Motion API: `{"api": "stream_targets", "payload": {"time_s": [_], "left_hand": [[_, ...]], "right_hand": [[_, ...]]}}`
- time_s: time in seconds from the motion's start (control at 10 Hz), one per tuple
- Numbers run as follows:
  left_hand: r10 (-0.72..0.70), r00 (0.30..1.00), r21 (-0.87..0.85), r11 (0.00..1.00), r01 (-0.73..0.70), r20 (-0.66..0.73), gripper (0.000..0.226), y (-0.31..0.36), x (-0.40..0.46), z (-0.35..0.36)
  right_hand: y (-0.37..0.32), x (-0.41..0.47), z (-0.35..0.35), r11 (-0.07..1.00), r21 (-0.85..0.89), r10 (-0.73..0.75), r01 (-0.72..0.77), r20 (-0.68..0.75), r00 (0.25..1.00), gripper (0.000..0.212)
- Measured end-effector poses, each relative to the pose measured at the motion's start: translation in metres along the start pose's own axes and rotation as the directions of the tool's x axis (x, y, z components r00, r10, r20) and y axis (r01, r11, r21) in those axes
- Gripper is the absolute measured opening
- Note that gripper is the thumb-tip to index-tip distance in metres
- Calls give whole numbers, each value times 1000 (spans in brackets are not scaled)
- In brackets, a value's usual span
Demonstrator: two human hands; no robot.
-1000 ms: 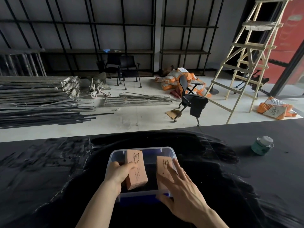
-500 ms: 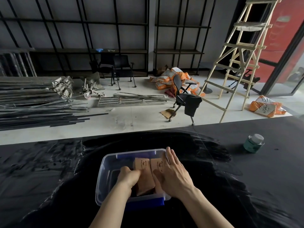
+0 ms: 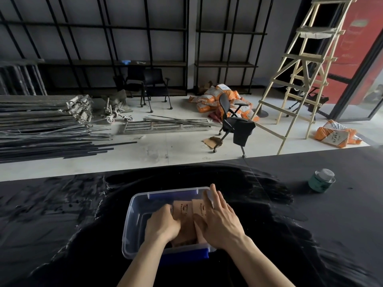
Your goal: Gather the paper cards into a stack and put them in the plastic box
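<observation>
- Both card bundles have dropped from above the rim to lie down inside the box [image 3: 132, 220].
- Left hand [image 3: 161, 224] curls over the cards [image 3: 183, 212]; right hand [image 3: 219, 222] lies flat on them.
- Placing step, nearly done; next, I'd say, let go and lift out.

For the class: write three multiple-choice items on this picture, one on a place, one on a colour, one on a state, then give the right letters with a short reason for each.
1. Where are the tan paper cards?
A. inside the clear plastic box with blue handles
B. beside the green can
C. on the floor

2. What colour is the short round can with the pale lid?
A. red
B. green
C. yellow

3. How is the right hand placed?
A. fingers spread flat on the cards
B. raised clear above the box
C. gripping the can

Key: 1 A, both card piles lie within the box walls. 2 B, its body is green. 3 A, its open fingers lie across the right pile, while the left hand curls at the left pile.
</observation>
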State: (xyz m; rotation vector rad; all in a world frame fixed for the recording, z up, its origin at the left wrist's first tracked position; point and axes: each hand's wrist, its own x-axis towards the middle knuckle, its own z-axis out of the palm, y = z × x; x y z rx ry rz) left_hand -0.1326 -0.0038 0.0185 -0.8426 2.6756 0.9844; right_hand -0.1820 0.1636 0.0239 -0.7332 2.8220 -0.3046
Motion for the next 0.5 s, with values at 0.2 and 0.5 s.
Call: {"api": "stream_targets", "payload": {"time_s": [0.2, 0.5], "left_hand": [[-5, 1000, -133, 991, 9, 27, 55, -14, 5, 4], [93, 993, -161, 984, -80, 73, 49, -15, 0, -7]], "right_hand": [[-1, 1, 1, 1000, 24, 8, -8, 2, 1000, 85], [-1, -1, -4, 998, 65, 23, -23, 5, 1000, 84]]}}
